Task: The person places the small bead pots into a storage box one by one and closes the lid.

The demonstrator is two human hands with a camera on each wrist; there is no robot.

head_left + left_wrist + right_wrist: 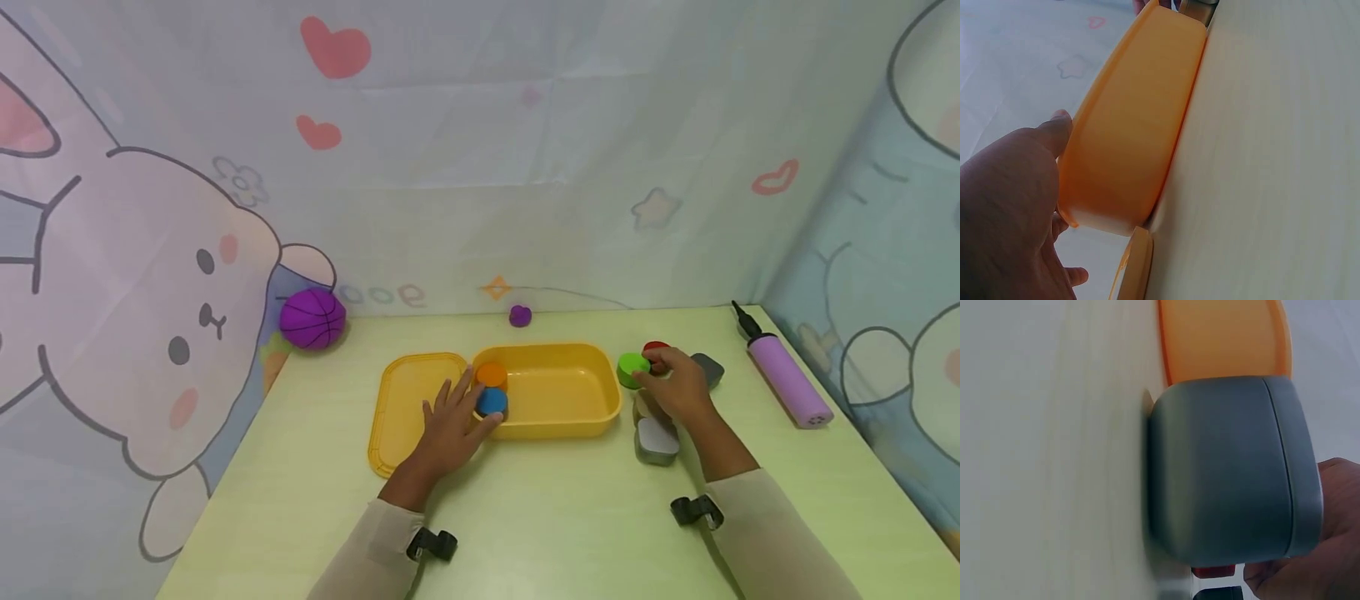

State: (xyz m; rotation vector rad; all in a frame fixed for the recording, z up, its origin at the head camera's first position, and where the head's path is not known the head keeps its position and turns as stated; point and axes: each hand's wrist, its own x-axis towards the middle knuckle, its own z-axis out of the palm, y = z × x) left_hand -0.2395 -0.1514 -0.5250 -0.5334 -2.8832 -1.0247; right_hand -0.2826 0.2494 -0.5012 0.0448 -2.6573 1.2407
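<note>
A yellow rectangular tub (558, 429) stands mid-table, with an orange round piece (491, 375) and a blue round piece (492, 402) at its left end. My left hand (448, 433) rests over that end, fingers spread; in the left wrist view its thumb touches the tub's rim (1075, 150). My right hand (678, 387) pinches a short green cylinder (632, 369) just right of the tub. A red round piece (656, 347) lies behind its fingers, partly hidden. Closest to the right wrist is a grey rounded box (1222, 469), also seen from above with its paler lid (657, 440).
The yellow tray-like lid (386, 417) lies left of the tub. A second grey box (708, 369) sits beyond the right hand. At the back are a purple basketball (312, 319) and a small purple object (520, 316); a lilac hand pump (787, 379) lies right.
</note>
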